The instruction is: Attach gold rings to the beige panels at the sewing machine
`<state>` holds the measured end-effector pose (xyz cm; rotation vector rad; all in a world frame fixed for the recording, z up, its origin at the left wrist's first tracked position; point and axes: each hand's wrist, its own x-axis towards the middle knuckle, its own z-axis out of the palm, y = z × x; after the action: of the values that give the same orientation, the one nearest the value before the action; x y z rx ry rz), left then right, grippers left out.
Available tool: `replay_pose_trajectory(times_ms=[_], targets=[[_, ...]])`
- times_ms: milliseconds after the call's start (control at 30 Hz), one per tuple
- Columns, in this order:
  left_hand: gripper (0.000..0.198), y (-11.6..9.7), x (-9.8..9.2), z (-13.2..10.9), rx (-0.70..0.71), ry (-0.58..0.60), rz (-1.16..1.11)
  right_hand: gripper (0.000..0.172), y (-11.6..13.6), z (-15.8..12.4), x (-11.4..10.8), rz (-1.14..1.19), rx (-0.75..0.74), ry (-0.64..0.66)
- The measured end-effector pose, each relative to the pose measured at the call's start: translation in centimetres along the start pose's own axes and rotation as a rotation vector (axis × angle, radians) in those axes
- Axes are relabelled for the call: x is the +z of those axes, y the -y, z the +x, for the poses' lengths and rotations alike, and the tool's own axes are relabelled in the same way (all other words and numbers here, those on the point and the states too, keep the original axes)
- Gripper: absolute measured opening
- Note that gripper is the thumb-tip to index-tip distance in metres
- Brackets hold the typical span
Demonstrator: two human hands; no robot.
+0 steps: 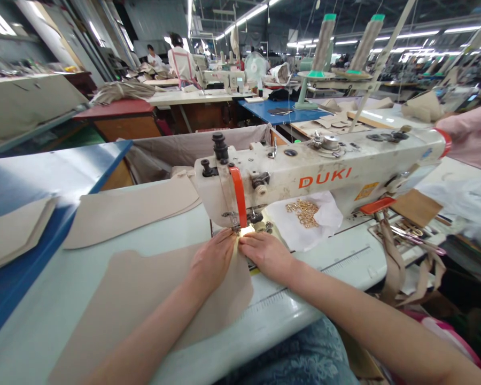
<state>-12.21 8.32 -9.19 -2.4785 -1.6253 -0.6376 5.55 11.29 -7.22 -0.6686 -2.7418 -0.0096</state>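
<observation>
A large beige fabric piece (156, 278) lies on the pale table of a white sewing machine (280, 166). My left hand (212, 261) rests on this fabric, its fingers stretched toward the lit needle area (246, 231). On the other side of the needle, my right hand (269, 256) has its fingers bent and drawn together at the fabric's edge. Its fingertips hide whatever they may pinch. An orange guard strip (238, 195) runs down just above both hands. Behind the right hand, small gold metal pieces (304, 212) lie on a white cloth (328, 214).
More beige cut pieces (132, 211) lie at the left, with another stack (16, 230) on a blue surface. Scissors (419, 239) and beige straps (393, 262) are at the right end. Thread cones (324, 45) stand behind the machine. A co-worker (180, 61) sits farther back.
</observation>
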Motion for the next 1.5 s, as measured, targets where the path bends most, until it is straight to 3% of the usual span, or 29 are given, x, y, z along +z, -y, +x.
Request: replay_pose_trajectory(times_ms=[800,933,1033,1167,1267,1500], targets=[[0.033,-0.1,0.0,0.3,-0.035,-0.036,-0.1,0.008,-0.3,0.0,0.1,0.014,-0.014,-0.024],[0.034,-0.5,-0.5,-1.7,-0.027,-0.069,-0.081,0.008,0.9,-0.6,0.4,-0.004,-0.091,-0.009],[0.031,-1.3,-1.2,-4.3,-0.017,-0.107,-0.086,0.008,2.8,-1.5,0.8,0.01,-0.148,-0.067],[0.026,-2.3,-2.4,-5.7,-0.115,-0.119,-0.169,0.008,4.6,-2.4,1.1,0.043,-0.121,-0.129],[0.022,-2.5,-2.8,-5.0,-0.221,-0.119,-0.224,0.01,4.8,-2.4,1.0,0.047,-0.12,-0.129],[0.013,-2.6,-2.6,-3.5,-0.313,-0.102,-0.267,0.012,4.8,-2.3,0.9,0.105,-0.106,-0.18]])
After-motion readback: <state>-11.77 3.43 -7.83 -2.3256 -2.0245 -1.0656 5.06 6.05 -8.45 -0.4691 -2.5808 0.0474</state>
